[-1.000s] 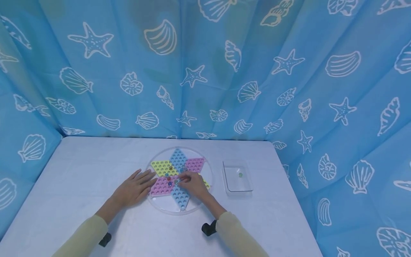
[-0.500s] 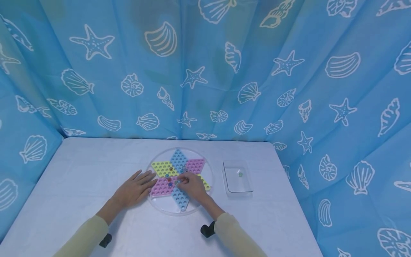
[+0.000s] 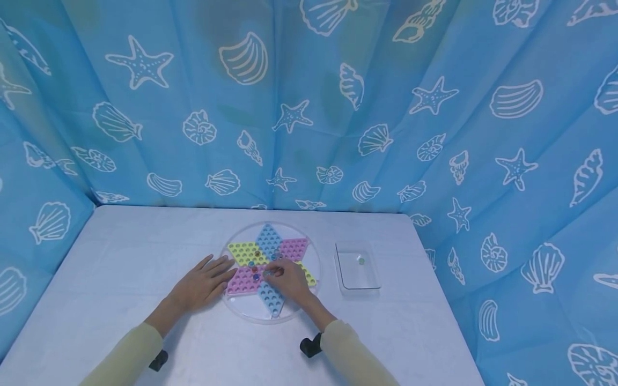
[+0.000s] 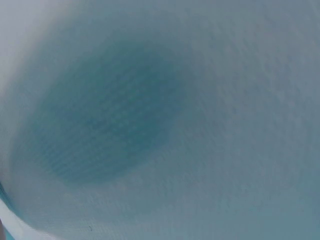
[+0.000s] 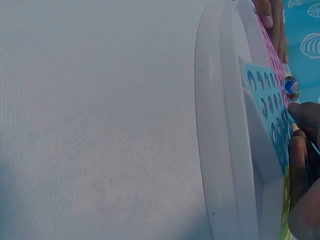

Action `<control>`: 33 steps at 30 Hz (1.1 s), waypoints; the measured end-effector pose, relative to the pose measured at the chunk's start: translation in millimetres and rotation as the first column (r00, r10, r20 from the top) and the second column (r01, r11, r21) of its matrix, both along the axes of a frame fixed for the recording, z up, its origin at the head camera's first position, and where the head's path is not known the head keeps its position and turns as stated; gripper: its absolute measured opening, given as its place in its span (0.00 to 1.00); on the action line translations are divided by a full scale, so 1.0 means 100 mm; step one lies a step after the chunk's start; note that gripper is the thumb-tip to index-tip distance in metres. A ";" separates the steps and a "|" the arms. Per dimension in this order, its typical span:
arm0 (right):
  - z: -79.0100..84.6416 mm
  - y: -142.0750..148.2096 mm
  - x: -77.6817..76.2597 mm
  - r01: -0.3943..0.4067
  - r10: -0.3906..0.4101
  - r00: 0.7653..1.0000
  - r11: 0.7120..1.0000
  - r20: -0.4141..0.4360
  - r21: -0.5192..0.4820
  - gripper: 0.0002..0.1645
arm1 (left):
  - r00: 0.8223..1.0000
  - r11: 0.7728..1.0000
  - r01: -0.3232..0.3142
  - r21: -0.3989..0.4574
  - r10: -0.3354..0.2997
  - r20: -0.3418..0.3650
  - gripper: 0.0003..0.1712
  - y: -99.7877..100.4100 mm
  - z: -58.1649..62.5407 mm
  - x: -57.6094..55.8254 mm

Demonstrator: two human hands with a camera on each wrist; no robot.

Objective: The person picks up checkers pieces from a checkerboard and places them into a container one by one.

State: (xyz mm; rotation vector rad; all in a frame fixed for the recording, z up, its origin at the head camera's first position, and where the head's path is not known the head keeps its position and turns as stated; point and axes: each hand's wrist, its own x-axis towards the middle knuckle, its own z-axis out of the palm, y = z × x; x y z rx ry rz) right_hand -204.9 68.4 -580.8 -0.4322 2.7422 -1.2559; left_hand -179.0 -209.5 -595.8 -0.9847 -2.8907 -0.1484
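A Chinese checkers board (image 3: 267,317), round and clear-rimmed with a star of blue, pink and yellow points, lies on the table in the head view. My right hand (image 3: 289,279) reaches over its middle, finger and thumb pinching a small glass marble, mostly hidden by the fingertips. Close by sit a blue marble (image 3: 257,277) and a reddish marble (image 3: 254,269). My left hand (image 3: 203,281) lies palm down with spread fingers, its fingertips at the board's left edge. In the right wrist view, a blue-and-red marble (image 5: 290,85) stands beside the thumb and fingers.
A clear square box (image 3: 358,286) with one green marble (image 3: 361,261) stands right of the board. A white cloth covers the table (image 3: 145,236). Blue shell-print curtains (image 3: 309,134) hang behind and at the sides. The left wrist view is only blurred cloth.
The right fingertips have shifted slightly left at the board's centre and now cover more of the marble there. The left hand has stayed in place.
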 end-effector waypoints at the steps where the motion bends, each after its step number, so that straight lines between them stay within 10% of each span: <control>1: 0.00 0.00 0.00 0.000 0.000 1.000 1.000 0.006 -0.008 0.09 | 1.000 1.000 0.001 -0.001 -0.001 -0.001 0.30 0.00 0.00 0.00; 33: 0.32 0.70 0.15 0.041 -0.015 0.994 0.972 0.113 -0.230 0.13 | 1.000 1.000 -0.014 -0.007 0.014 0.011 0.30 0.01 -0.01 0.00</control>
